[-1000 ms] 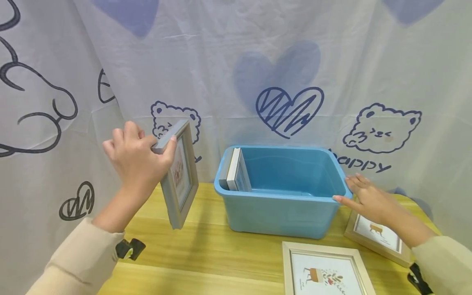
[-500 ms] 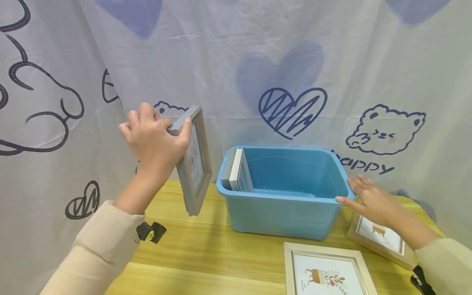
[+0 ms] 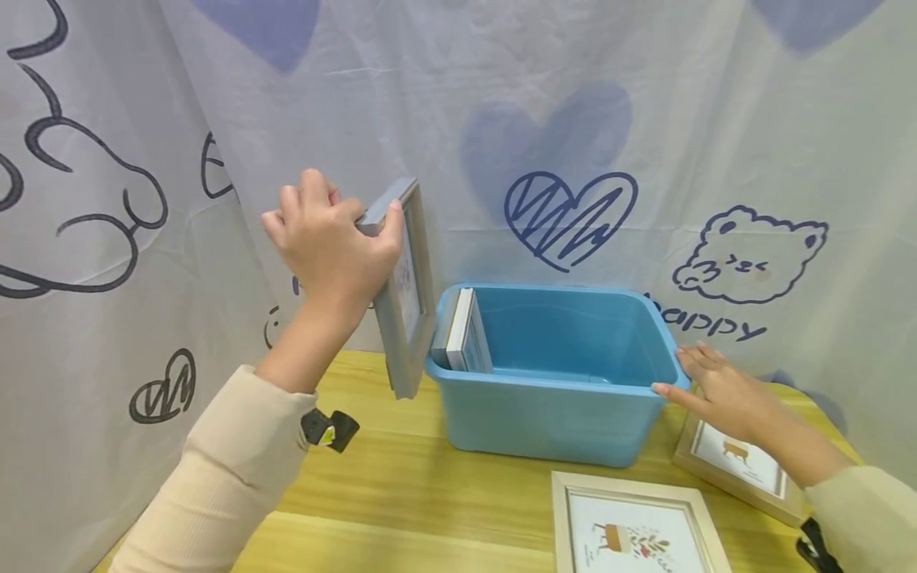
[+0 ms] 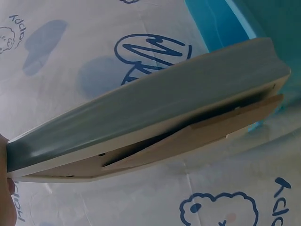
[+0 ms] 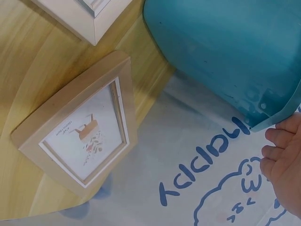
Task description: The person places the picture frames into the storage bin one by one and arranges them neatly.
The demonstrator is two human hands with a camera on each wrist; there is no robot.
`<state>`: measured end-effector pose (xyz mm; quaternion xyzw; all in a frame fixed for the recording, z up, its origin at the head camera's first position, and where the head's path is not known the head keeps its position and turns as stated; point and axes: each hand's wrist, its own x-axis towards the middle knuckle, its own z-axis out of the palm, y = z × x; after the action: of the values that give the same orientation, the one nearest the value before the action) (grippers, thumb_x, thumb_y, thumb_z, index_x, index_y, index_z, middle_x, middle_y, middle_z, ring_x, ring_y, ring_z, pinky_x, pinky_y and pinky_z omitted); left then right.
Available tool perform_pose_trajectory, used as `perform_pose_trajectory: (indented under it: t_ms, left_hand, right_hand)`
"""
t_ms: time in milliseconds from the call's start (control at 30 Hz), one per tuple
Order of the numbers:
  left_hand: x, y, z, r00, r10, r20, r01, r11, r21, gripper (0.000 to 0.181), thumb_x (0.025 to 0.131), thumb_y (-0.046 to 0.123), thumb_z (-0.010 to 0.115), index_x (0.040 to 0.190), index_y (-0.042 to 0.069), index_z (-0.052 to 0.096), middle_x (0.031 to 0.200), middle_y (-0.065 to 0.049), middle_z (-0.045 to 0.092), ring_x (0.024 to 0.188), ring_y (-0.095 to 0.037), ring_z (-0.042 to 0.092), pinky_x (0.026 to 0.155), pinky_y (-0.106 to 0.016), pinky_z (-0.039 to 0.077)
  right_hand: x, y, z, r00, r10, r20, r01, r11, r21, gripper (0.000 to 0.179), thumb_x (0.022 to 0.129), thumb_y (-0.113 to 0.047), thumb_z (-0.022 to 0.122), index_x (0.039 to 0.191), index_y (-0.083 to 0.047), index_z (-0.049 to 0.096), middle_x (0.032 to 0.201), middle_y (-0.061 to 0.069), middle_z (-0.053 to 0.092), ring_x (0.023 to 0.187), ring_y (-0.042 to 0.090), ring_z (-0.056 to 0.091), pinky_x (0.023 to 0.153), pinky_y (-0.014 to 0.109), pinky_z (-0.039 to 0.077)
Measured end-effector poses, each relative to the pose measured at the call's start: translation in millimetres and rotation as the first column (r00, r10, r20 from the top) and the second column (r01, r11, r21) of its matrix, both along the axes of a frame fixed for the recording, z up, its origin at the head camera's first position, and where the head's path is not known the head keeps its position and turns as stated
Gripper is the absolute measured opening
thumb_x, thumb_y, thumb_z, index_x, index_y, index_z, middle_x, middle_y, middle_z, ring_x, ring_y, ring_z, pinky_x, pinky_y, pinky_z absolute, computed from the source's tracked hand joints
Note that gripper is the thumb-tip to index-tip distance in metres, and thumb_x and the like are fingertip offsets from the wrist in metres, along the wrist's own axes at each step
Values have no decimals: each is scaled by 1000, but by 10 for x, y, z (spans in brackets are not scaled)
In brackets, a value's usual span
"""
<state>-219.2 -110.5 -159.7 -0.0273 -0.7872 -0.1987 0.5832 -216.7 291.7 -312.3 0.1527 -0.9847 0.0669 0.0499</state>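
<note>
My left hand (image 3: 333, 239) grips the top edge of a grey picture frame (image 3: 407, 302), thumb on the picture side and fingers behind. The frame hangs upright, slightly tilted, just left of a blue plastic bin (image 3: 537, 418) and above the table. In the left wrist view its brown backing stand (image 4: 202, 134) sticks out from the back. Two frames (image 3: 466, 330) stand upright against the bin's left wall. My right hand (image 3: 731, 394) rests on the bin's right rim with straight fingers, its thumb on the front corner.
A cream picture frame (image 3: 561, 517) lies face up on the wooden table (image 3: 401, 477) in front of the bin. Another light-brown frame (image 3: 784, 497) lies to the right under my right forearm. A printed white curtain (image 3: 401, 103) hangs behind and to the left.
My left hand has carried the grey picture frame up and to the right, close to the bin's left end. My right hand has stayed on the rim.
</note>
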Motion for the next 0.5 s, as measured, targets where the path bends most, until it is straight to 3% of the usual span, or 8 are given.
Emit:
perform_pose_trajectory:
  t_ms: [233,500]
  left_hand:
    - [8,142,71,1000,-13,-1,13,1000,27,42,81,36,60,63,0,67,87,-16,52,81,-34,43,75,-47,28]
    - [-28,309,43,999,-36,-25,37,998,48,40,80,35,60,60,0,64,85,-15,52,79,-32,43,75,-47,30]
  right_hand:
    - [-12,-11,-15,1000,-12,4,12,1000,7,82,93,-56,39,137,13,32,142,36,26,129,55,24,97,72,24]
    - [-20,-5,-18,1000,-1,-9,1,1000,17,82,92,-56,41,136,13,34,140,39,26,127,57,26,94,73,27]
